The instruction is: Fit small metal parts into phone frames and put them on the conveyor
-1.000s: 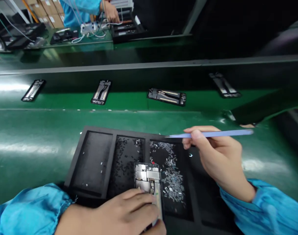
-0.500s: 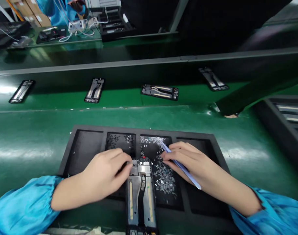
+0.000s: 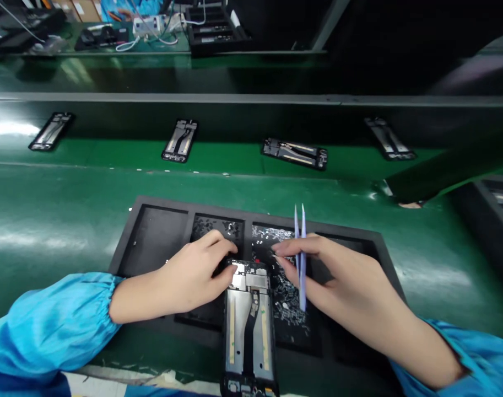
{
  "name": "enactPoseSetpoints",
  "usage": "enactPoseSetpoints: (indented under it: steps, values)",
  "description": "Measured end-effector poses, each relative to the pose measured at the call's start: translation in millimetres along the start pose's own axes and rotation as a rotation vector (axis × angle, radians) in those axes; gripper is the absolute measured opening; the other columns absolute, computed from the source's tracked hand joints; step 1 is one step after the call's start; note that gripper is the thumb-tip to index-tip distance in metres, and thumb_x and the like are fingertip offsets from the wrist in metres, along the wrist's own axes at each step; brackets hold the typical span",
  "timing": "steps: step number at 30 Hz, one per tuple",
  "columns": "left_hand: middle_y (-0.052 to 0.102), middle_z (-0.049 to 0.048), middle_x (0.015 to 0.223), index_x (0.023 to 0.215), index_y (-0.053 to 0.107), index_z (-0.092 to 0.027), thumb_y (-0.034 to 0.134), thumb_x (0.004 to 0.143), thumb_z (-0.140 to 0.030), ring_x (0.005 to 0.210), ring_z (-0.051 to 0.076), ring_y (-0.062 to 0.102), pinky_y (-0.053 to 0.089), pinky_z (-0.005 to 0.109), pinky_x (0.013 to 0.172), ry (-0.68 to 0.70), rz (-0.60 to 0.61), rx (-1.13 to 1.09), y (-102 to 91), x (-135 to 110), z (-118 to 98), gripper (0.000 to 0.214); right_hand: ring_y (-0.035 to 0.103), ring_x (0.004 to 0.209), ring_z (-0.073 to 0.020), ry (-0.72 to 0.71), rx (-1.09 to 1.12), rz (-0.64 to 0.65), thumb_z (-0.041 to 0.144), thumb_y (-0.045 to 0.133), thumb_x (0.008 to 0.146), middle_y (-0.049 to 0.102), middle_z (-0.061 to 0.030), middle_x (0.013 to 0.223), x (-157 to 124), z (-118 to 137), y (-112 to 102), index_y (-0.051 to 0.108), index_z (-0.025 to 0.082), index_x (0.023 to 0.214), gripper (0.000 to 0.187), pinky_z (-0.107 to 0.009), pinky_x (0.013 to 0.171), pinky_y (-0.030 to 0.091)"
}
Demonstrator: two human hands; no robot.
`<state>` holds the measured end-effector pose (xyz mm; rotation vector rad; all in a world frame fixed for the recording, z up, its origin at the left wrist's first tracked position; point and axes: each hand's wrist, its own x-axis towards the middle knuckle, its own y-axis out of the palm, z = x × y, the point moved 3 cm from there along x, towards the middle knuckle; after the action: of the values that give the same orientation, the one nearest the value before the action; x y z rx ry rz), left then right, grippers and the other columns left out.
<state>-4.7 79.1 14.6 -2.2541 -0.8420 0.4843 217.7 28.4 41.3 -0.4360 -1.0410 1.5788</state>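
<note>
An opened phone body (image 3: 249, 325), with metal plates and a black ribbon cable, leans lengthwise over the near edge of a black compartment tray (image 3: 125, 242). My left hand (image 3: 197, 273) is at its upper left corner, thumb against the edge and fingers curled by the top; their grip is partly hidden. My right hand (image 3: 342, 281) holds lavender tweezers (image 3: 303, 264) whose two tips point upward, slightly apart. Its index finger and thumb reach over a compartment full of tiny silvery pieces (image 3: 290, 314). Whether they pinch a piece is too small to tell.
Several similar phone bodies, one near the middle (image 3: 180, 140), lie in a row on the green strip beyond the tray. A dark post (image 3: 433, 171) stands at the right, beside another black tray (image 3: 482, 204). Across the bench are a power strip (image 3: 150, 25) and a person's blue sleeve (image 3: 147, 6).
The tweezers in my right hand have swung from lying aslant over the small pieces to pointing upward, away from them. My left hand stays at the phone's corner. The view has shifted slightly.
</note>
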Motion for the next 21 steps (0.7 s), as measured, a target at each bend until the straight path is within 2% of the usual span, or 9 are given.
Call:
enactPoseSetpoints:
  steps: [2,7,12,21]
  values:
    - [0.059,0.0071,0.11,0.121,0.062,-0.015,0.054,0.099,-0.025,0.075,0.016,0.061,0.055,0.034,0.072,0.015,0.043,0.013,1.7,0.6,0.0,0.025,0.074,0.087,-0.0179,-0.041,-0.038,0.007,0.013,0.058,0.095,0.074,-0.0024,0.099,6.1,10.0,7.6,0.059,0.024,0.108,0.017,-0.026,0.07,0.058]
    - [0.061,0.0067,0.105,0.116,0.063,-0.013,0.053,0.1,-0.023,0.082,0.019,0.065,0.058,0.035,0.074,0.05,0.079,0.027,2.3,2.1,-2.2,0.021,0.074,0.085,-0.0182,-0.122,-0.081,0.038,0.01,0.054,0.096,0.073,-0.0049,0.097,2.8,21.8,23.5,0.058,0.022,0.111,0.02,-0.026,0.07,0.059]
    - [0.06,0.0066,0.102,0.109,0.065,-0.012,0.054,0.1,-0.021,0.082,0.019,0.065,0.056,0.033,0.071,0.098,0.084,0.061,3.1,3.4,-2.8,0.017,0.073,0.107,-0.0214,-0.258,-0.101,0.102,0.005,0.054,0.095,0.072,-0.0116,0.115,-10.0,20.1,25.9,0.059,0.019,0.12,0.029,-0.034,0.093,0.061]
    - [0.057,0.0045,0.099,0.105,0.063,-0.013,0.053,0.102,-0.023,0.077,0.019,0.062,0.051,0.033,0.066,0.121,0.095,0.073,5.9,3.7,-1.8,0.015,0.061,0.13,-0.028,-0.335,-0.051,0.189,0.0,0.059,0.091,0.067,-0.0156,0.133,-31.0,6.9,26.0,0.057,0.018,0.134,0.047,-0.05,0.109,0.055]
